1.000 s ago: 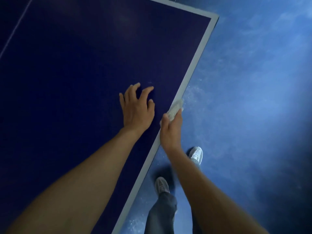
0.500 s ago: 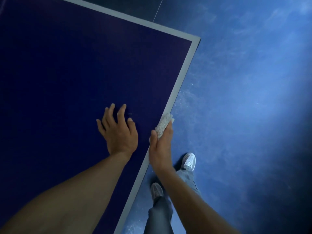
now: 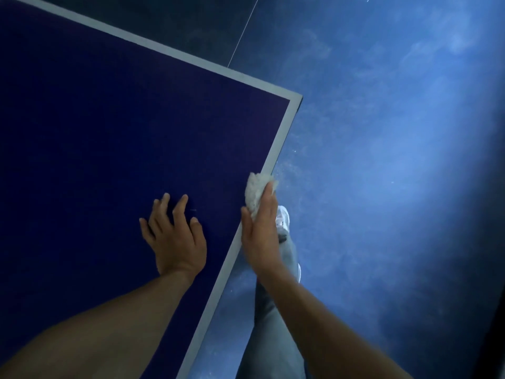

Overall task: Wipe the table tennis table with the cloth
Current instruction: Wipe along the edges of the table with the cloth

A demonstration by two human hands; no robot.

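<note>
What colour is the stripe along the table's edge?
Pale grey stripe, bordering the dark blue table top; the head view shows it best.

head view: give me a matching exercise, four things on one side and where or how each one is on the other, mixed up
Column one
1. left hand
2. right hand
3. cloth
4. white shoe

Column two
a. on the blue floor beside the table
b. bunched against the table's pale edge stripe
c. fingers spread, resting on the dark playing surface
d. at the table's side edge, holding the cloth

Pairs: 1-c, 2-d, 3-b, 4-a
</note>
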